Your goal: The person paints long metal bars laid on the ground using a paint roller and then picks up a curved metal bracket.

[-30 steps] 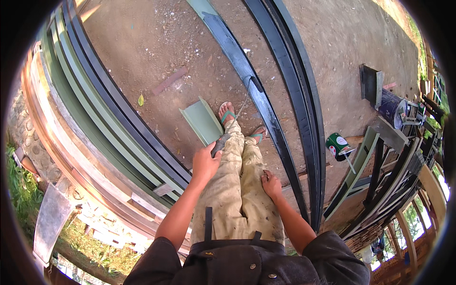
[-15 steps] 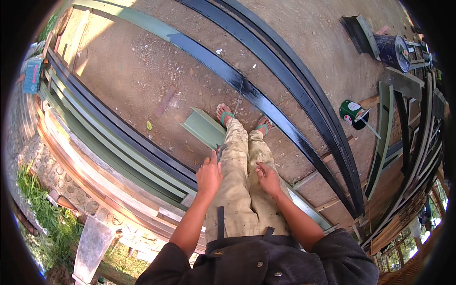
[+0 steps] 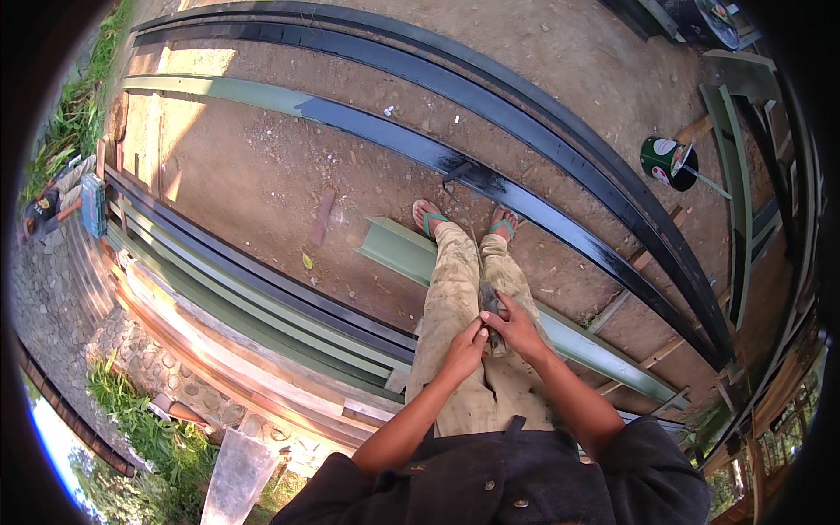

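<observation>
My left hand point(image 3: 464, 353) and my right hand point(image 3: 516, 332) meet in front of my trousers. A dark grey, handle-like thing point(image 3: 490, 299) sticks up from the curled fingers of my right hand. My left fingers pinch together against my right thumb, and whatever they hold is too small to make out. Beyond my feet lies a long steel beam point(image 3: 385, 143), pale green at its far left and glossy black or dark blue elsewhere. On its wet-looking dark patch rests a short black piece with a bent wire point(image 3: 457, 172), resembling a paint roller.
Two black beams point(image 3: 516, 105) lie farther off. A short green channel point(image 3: 398, 249) is by my left foot. An open green paint can point(image 3: 669, 164) with a stick stands right. Stacked beams point(image 3: 262, 302) run along the left; a person point(image 3: 44, 210) is at the far left edge.
My hands have come together from apart; my right fingers have closed round the dark handle-like thing, which was near my left hand. The view has shifted, bringing the person at left into sight.
</observation>
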Action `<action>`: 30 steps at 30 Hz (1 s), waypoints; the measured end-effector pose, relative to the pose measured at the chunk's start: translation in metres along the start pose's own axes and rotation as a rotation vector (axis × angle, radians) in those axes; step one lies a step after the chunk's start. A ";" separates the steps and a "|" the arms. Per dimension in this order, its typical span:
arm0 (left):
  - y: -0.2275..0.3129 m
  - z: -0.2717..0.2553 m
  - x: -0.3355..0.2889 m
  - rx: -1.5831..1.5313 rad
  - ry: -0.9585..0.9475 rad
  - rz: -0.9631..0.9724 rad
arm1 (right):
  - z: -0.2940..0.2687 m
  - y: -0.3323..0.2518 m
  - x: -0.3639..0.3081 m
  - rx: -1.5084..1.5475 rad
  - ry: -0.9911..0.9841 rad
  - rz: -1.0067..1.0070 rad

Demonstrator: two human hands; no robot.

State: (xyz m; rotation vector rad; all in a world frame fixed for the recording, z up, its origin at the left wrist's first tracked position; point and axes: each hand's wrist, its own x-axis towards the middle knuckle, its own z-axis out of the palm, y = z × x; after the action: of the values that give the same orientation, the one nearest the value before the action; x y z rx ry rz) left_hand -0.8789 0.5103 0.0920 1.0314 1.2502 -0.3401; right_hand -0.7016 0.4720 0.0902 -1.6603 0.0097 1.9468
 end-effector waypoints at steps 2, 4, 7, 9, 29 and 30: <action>0.011 -0.013 -0.001 0.125 -0.050 0.126 | -0.033 0.005 -0.009 0.331 0.021 0.101; 0.027 -0.029 -0.002 0.192 -0.006 0.129 | -0.076 0.018 -0.019 0.554 -0.040 0.159; 0.013 -0.055 0.015 0.527 0.234 0.168 | -0.131 0.040 -0.032 0.522 -0.037 0.240; 0.000 -0.065 0.025 0.657 0.285 0.093 | -0.171 0.077 -0.034 0.743 -0.098 0.256; -0.041 -0.043 0.058 0.803 0.171 -0.295 | -0.169 0.239 -0.027 -0.396 0.194 0.306; -0.042 -0.042 0.057 0.821 0.174 -0.293 | -0.164 0.247 -0.026 -0.305 0.172 0.370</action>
State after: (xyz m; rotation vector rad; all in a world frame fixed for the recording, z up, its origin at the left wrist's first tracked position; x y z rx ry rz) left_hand -0.9150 0.5382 0.0237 1.5897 1.4535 -1.0687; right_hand -0.6563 0.1953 -0.0108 -2.1494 0.0962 2.1476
